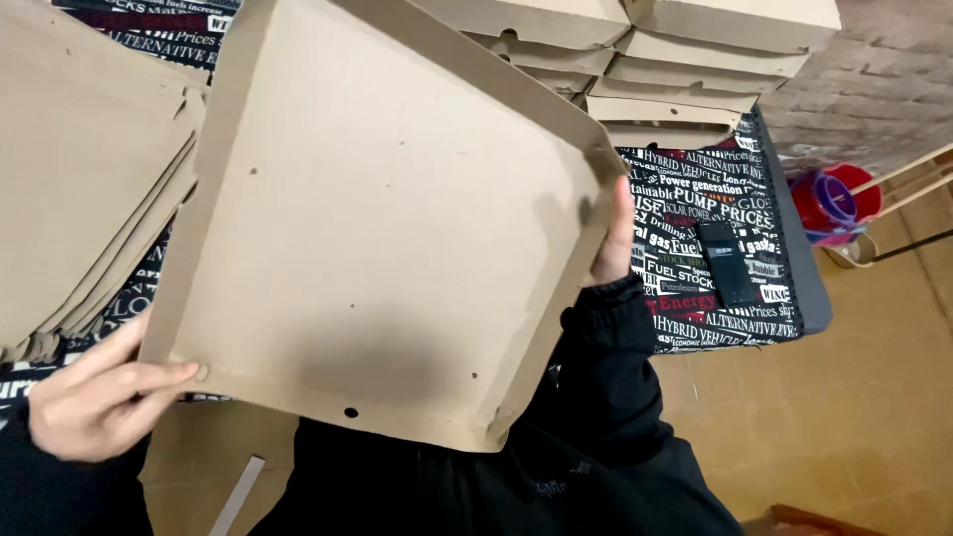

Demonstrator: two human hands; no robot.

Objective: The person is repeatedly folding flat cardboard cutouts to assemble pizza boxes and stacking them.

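Note:
I hold a flat brown cardboard box blank (387,218) up in front of me, its side flaps partly folded up. My left hand (94,397) pinches its lower left corner, thumb on the inner face. My right hand (613,238) grips the right edge from behind; only the fingers and a black sleeve show. The blank has a few small round holes.
A stack of flat cardboard blanks (79,179) lies at the left. Folded boxes (685,50) are piled at the back. A black rectangular device (727,263) rests on the printed black cloth (695,208). A red bucket (839,203) stands on the floor at the right.

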